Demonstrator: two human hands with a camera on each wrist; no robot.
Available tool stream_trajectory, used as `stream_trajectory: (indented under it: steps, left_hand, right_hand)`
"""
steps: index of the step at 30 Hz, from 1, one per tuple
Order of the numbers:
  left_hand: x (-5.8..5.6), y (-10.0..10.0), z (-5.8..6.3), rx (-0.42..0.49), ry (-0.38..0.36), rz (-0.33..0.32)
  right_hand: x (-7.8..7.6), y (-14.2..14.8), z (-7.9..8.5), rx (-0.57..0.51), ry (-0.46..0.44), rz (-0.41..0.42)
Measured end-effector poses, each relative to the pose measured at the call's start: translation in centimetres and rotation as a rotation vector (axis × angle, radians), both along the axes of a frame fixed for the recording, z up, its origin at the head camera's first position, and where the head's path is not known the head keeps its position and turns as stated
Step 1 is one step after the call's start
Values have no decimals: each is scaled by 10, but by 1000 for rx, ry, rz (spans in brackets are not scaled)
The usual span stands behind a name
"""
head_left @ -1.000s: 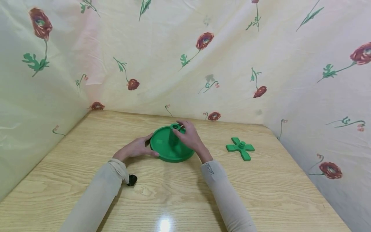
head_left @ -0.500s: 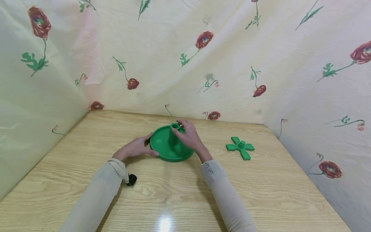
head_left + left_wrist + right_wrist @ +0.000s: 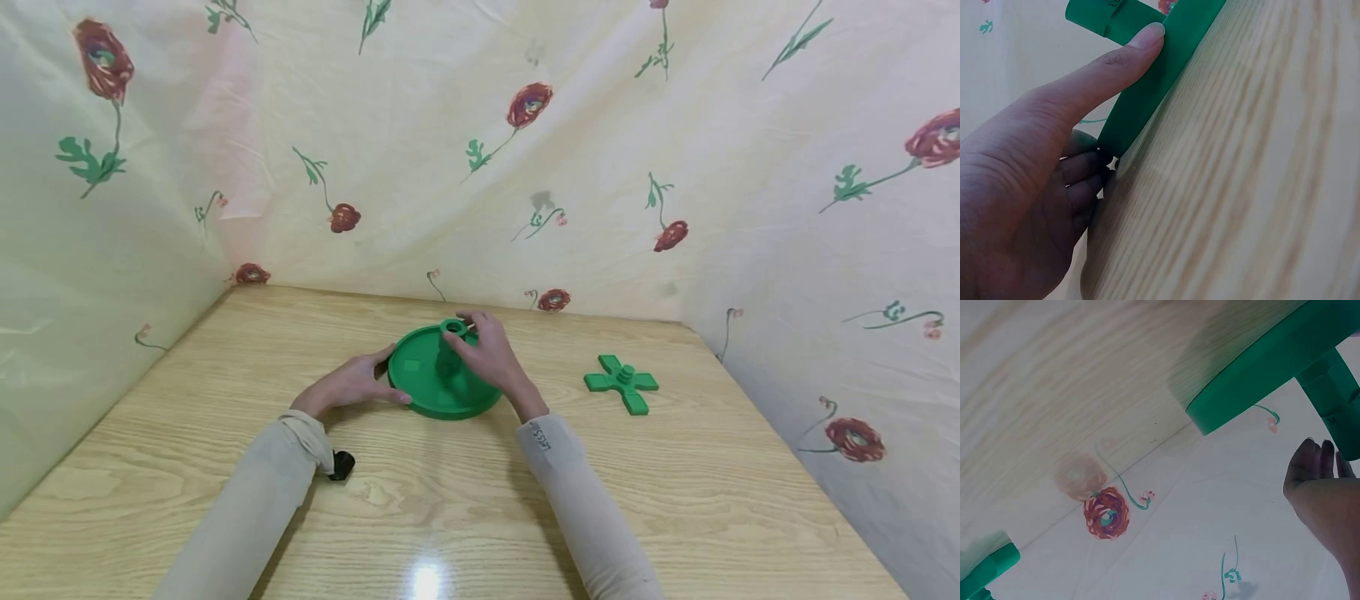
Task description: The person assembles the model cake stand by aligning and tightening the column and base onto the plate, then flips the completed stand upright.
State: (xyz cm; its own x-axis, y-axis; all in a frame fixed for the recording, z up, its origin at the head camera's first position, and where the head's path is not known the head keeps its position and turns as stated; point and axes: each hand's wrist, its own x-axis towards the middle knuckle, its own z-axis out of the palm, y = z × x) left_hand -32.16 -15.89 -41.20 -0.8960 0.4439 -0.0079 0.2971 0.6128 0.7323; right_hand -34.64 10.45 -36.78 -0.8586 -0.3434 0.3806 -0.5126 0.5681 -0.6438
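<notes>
Nothing has visibly shifted since the earlier frame: the green dish sits toward the far edge of the table, its tube upright. To work well, the left hand, spread wide and gripping the rim, should keep it flat; the right hand, curled closer round the tube's top, should stay square.

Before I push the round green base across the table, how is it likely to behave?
The round green base will probably slide rather than tip, since it lies wide and flat on the table. It looks stiff: its raised rim shows no bend. The upright tube at its middle may wobble, being tall and narrow.
</notes>
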Motion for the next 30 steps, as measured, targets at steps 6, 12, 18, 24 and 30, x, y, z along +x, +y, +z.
stream_trajectory:
  steps: [6, 12, 18, 24, 30]
  left_hand:
    - [0, 0, 0, 5, -1, 0]
    - [0, 0, 1, 5, 2, -3]
    - [1, 0, 0, 4, 1, 0]
    - [1, 0, 1, 14, -5, 1]
    - [2, 0, 1, 8, -5, 4]
  right_hand:
    - [0, 0, 0, 2, 22, 28]
    - [2, -2, 1, 15, -9, -24]
    - [4, -1, 2, 1, 1, -6]
    - [3, -1, 1, -3, 11, 12]
    - [2, -1, 1, -13, -2, -7]
